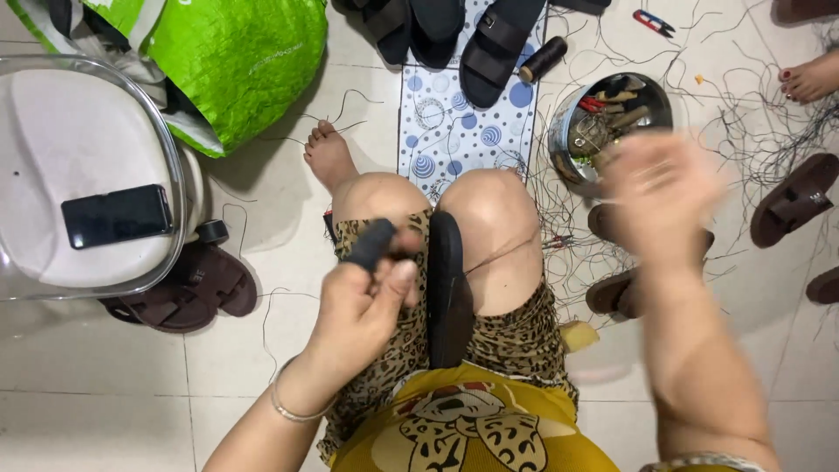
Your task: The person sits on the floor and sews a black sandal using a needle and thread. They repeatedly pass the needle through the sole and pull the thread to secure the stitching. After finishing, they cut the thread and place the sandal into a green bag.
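The left hand is clenched on a black strap, pinched between thumb and fingers just above the lap. The strap belongs to a black sandal standing on edge between the knees, sole toward the right knee. The right hand is raised out to the right and blurred; whether it is released or gripping cannot be told. A thin thread runs across the right knee from the sandal toward that hand.

Beyond the right hand, a steel bowl of tools sits on the floor, with loose threads scattered around it. Brown sandals lie further right, and more lie under the right forearm. A black spool lies near the bowl, beside a dotted mat carrying black sandals. To the left, a white stool carries a phone, with a green bag behind it. Another person's foot is at the top right.
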